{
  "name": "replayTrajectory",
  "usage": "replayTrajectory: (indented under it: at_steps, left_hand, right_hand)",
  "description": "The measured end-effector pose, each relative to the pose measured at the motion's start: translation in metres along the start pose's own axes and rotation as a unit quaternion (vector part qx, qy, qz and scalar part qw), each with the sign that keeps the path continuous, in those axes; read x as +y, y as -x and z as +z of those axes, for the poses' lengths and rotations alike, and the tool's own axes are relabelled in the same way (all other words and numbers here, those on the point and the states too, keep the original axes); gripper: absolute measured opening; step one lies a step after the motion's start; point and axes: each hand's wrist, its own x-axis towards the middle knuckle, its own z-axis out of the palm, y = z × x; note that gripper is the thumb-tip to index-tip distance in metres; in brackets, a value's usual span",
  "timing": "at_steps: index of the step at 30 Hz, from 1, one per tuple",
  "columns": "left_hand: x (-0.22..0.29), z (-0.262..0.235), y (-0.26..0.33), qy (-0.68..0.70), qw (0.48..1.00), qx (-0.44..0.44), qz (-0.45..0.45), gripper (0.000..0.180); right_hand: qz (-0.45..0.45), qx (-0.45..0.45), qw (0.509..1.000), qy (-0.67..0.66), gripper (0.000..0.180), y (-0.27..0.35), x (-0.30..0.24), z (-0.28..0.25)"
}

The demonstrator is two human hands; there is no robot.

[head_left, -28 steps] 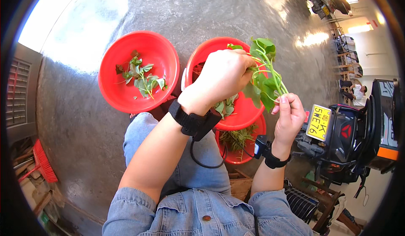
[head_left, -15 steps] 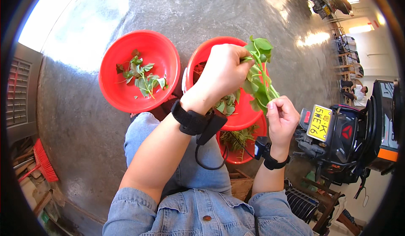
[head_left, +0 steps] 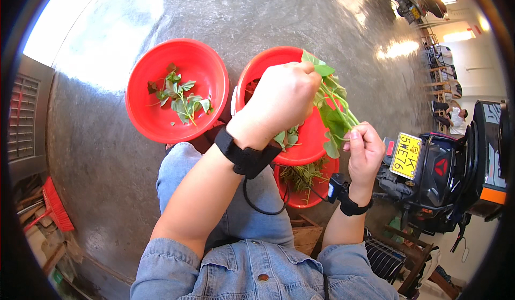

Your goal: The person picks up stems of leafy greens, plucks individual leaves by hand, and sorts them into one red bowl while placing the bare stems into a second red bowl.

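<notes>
Above the middle red basin (head_left: 308, 139), my right hand (head_left: 366, 151) pinches the lower ends of a bunch of leafy green stems (head_left: 335, 109). The bunch leans up and to the left, its broad leaves spreading over the basin's right rim. My left hand (head_left: 284, 99) is closed at the upper leaves, back of the hand up; its fingertips are mostly hidden behind it. Some loose leaves (head_left: 289, 138) lie in the middle basin, partly covered by my left wrist. A second red basin (head_left: 142, 104) on the left holds several cut leafy sprigs (head_left: 185, 96).
Beneath the middle basin, a lower red container (head_left: 333, 178) holds thin green stems (head_left: 303, 175). A parked motor scooter (head_left: 445, 166) stands close on the right. A red broom (head_left: 56, 206) is at lower left, near a metal grille door (head_left: 24, 117). Someone sits (head_left: 456, 119) at far right.
My left hand has rolled over and its fingertips have turned out of sight. My right hand has shifted slightly right and down, and the bunch's top leaves have dipped left.
</notes>
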Motion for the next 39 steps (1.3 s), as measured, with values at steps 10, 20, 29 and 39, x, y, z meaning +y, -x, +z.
replayTrajectory:
  at_steps: [10, 20, 29, 39]
  left_hand:
    - [0.004, 0.001, -0.003, 0.244, 0.911, 0.049, -0.329, 0.017]
    - [-0.015, 0.003, 0.002, -0.148, 0.987, 0.026, -0.062, 0.007]
    - [-0.014, -0.013, -0.010, 0.107, 0.993, 0.016, -0.038, 0.015]
    - [-0.011, -0.004, -0.007, 0.120, 0.991, -0.065, 0.013, 0.018]
  right_hand:
    - [-0.020, -0.026, 0.999, -0.015, 0.013, -0.003, -0.006, 0.020]
    - [0.034, 0.009, 0.991, -0.130, 0.019, -0.002, 0.003, 0.015]
    - [0.099, 0.026, 0.958, -0.268, 0.021, 0.013, 0.020, -0.014]
    - [0.106, -0.060, 0.935, -0.334, 0.021, 0.002, 0.023, -0.017]
